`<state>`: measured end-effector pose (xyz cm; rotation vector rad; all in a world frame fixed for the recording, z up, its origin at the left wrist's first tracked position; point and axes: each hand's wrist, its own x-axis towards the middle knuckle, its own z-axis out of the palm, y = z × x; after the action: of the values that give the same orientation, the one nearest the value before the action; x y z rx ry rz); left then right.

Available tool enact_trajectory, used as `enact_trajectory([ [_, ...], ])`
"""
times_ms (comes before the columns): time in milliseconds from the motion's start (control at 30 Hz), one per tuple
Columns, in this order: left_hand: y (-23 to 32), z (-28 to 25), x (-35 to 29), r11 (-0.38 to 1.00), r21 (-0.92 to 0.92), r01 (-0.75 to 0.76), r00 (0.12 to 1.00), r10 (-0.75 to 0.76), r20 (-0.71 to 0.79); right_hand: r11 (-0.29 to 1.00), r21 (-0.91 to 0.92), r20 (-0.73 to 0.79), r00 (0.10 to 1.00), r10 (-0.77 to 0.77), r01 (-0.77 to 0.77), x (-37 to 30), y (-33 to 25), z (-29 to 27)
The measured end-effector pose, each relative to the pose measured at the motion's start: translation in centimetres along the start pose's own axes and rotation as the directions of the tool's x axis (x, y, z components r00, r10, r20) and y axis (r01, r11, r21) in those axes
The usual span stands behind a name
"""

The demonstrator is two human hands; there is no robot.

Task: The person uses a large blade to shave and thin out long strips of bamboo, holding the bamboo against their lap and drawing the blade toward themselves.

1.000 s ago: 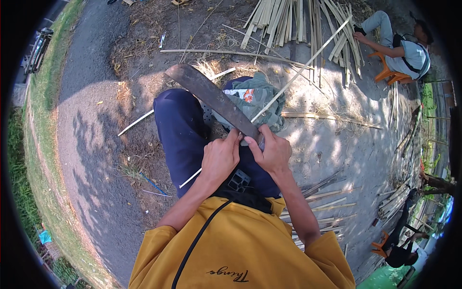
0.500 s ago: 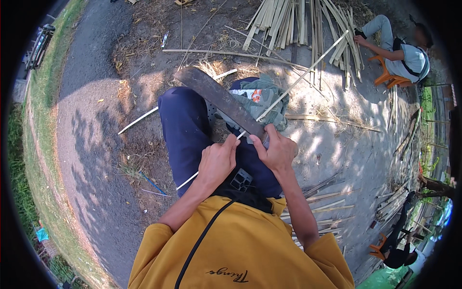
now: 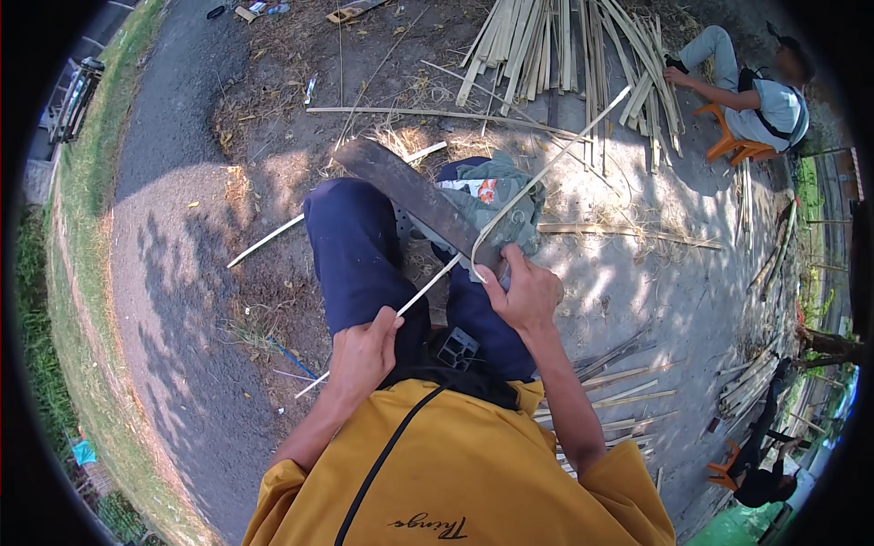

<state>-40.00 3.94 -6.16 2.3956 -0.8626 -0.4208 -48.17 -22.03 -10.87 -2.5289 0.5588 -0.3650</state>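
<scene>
My left hand [image 3: 361, 357], closed, grips a thin pale bamboo strip [image 3: 421, 293] over my left thigh. The strip runs up to the edge of a broad dark knife blade [image 3: 410, 193], which lies slantwise over my knees. My right hand [image 3: 525, 296] is closed at the blade's near end, its thumb close to the edge; the handle cannot be seen. A peeled length of bamboo [image 3: 552, 166] bends up from the edge and reaches away to the far right. Grey-green cloth [image 3: 519, 200] covers part of my right leg under the blade.
A large pile of split bamboo strips [image 3: 537, 45] lies at the far side. More strips [image 3: 628, 396] are on the ground at my right. A person [image 3: 760, 100] sits on an orange stool [image 3: 724, 136] at the far right, another person [image 3: 763, 482] at the near right.
My left hand has drawn back toward me and to the left with the strip. The peeled length now curls at the blade's edge. My right hand has stayed nearly in place.
</scene>
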Motion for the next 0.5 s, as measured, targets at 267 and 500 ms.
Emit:
enact_trajectory([
  [267, 1.7, 2.3, 2.2, 0.998, 0.047, -0.04, 0.998, 0.042, -0.052, 0.998, 0.066, 0.021, 1.0, -0.003, 0.002, 0.0, -1.1, 0.6],
  [500, -0.9, -0.7, -2.8, 0.993, 0.119, -0.014, 1.0, 0.013, 0.006, 0.999, 0.038, -0.059, 0.998, -0.005, 0.008, 0.1, 0.9, 0.4],
])
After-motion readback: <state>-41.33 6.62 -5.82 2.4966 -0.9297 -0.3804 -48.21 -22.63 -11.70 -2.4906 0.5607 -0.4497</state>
